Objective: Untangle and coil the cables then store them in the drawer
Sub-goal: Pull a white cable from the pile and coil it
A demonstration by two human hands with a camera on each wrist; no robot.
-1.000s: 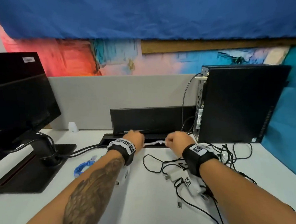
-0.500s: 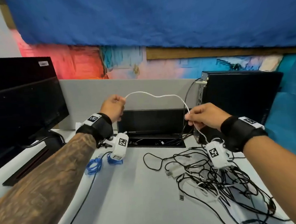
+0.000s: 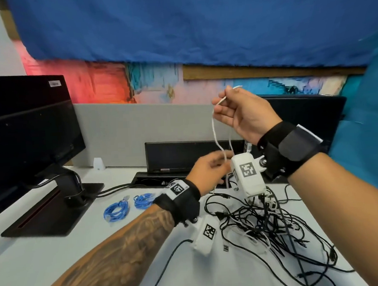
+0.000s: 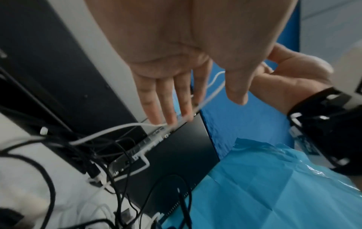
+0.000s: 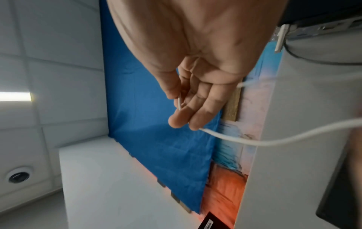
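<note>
Right hand (image 5: 195,65) seen palm-side, fingers (image 5: 197,113) loosely curled. Thumb and forefinger pinched a thin white cable (image 5: 274,141), which ran from the fingertips off to frame right in a shallow sag. Blue cloth (image 5: 156,124) hung behind; grey partition (image 5: 303,108) at right.

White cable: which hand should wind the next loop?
Probably the left hand. The right hand pinches the white cable up high, so it anchors the coil. The left hand sits lower, fingers straight against the hanging strand, nearer the black tangle, ready to feed slack upward.
</note>
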